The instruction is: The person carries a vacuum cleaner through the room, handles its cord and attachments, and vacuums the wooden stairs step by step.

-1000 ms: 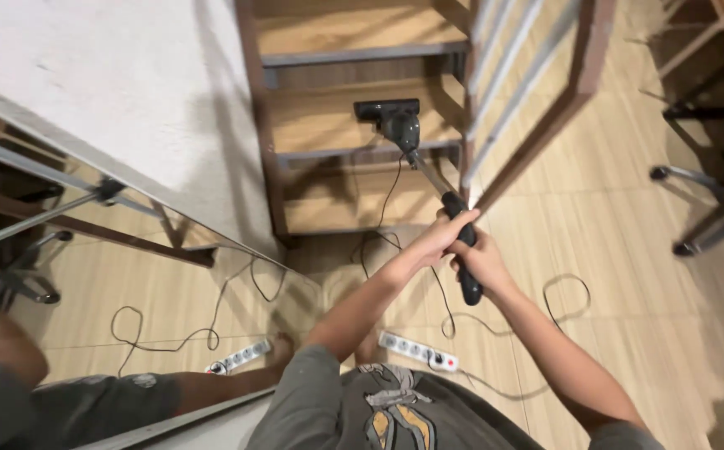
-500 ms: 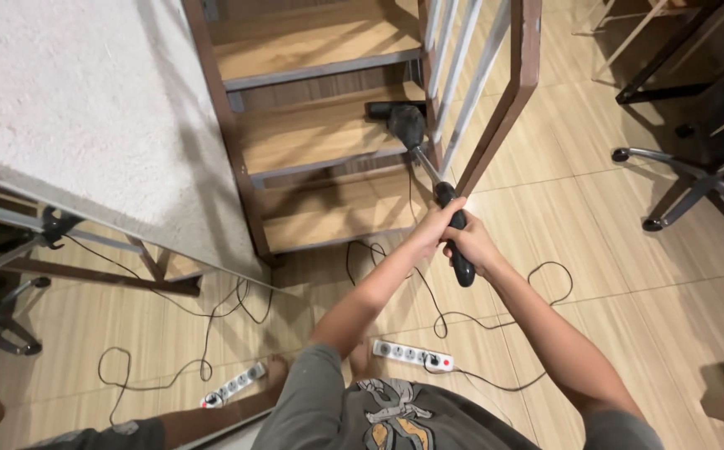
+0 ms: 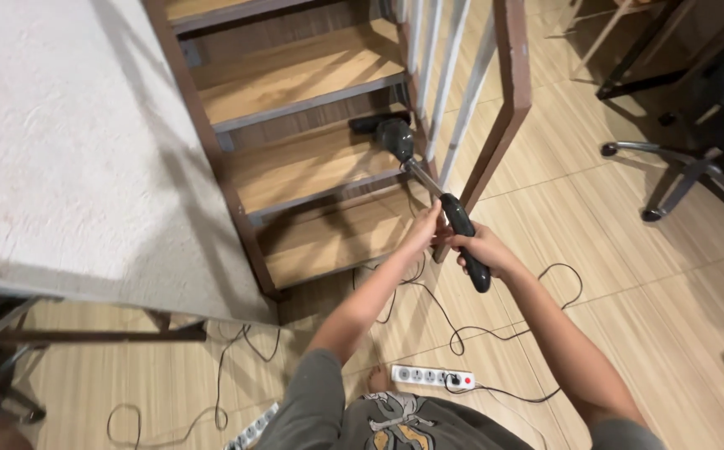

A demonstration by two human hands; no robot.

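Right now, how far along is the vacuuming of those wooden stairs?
Midway, it seems. Both hands, left hand and right hand, grip the vacuum wand; its nozzle sits on the second step. The steps above look untouched; whether the bottom step is clean cannot be told.

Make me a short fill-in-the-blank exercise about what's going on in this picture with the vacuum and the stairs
1. Both hands, the left hand and the right hand, grip the black handle of a ____ cleaner.
2. The vacuum head rests on a wooden ____ step.
3. On the floor near the person's feet lies a white power ____.
4. At the far right stands an office ____ with wheels.

Missing words: vacuum; stair; strip; chair
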